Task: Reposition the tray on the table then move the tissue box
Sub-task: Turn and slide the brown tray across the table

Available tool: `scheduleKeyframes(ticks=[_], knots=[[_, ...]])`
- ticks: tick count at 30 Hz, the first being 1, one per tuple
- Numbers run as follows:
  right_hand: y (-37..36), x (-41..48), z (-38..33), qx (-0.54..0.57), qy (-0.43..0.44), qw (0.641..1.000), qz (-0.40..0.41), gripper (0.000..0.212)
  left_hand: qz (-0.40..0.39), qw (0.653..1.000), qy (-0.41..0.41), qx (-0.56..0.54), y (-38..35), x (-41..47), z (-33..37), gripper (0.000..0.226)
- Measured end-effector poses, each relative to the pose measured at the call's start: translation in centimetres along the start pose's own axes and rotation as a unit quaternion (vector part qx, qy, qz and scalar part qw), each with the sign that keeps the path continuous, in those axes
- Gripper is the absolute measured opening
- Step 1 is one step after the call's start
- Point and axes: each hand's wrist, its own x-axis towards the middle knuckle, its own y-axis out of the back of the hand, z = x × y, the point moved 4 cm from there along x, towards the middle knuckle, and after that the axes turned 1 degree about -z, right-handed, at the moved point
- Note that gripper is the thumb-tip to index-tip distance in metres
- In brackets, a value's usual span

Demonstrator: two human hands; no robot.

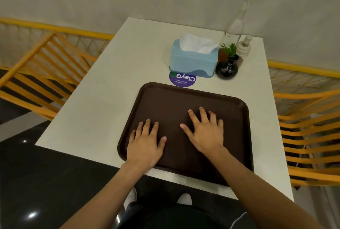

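Observation:
A dark brown tray (231, 107) lies flat on the white table (103, 103), near its front edge. My left hand (145, 142) rests palm down on the tray's near left part, fingers spread. My right hand (206, 129) lies flat on the tray's middle, fingers apart too. Neither hand holds anything. Beyond the tray stands a light blue tissue box (191, 61) with a white tissue sticking out of its top. It sits apart from the tray, on the far side of a round purple sticker (182, 79).
Right of the tissue box stand a black vase with a green sprig (227, 67), a clear glass bottle (234, 26) and a small white dispenser (243, 46). Orange slatted chairs (309, 136) flank the table on both sides. A wall rises behind.

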Motion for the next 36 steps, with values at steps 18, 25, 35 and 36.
scheduleKeyframes(ticks=[18, 25, 35, 36], knots=[[3.4, 9.1, -2.5, 0.072, 0.013, 0.997, 0.007, 0.042, -0.030, 0.997, -0.076, 0.006, 3.2, 5.8, -10.0, 0.087], [2.5, 9.7, -4.1, 0.069, -0.027, 0.997, 0.036, 0.028, 0.097, 0.991, -0.002, -0.090, 2.6, 1.8, -12.6, 0.085], [2.3, 9.2, -7.8, 0.060, -0.102, 0.991, 0.064, 0.024, 0.118, 0.992, -0.036, -0.037, 4.7, 5.8, -18.9, 0.066], [2.2, 9.0, -8.1, 0.059, -0.111, 0.990, 0.064, 0.024, 0.130, 0.990, -0.029, -0.043, 5.3, 6.6, -19.6, 0.064]])
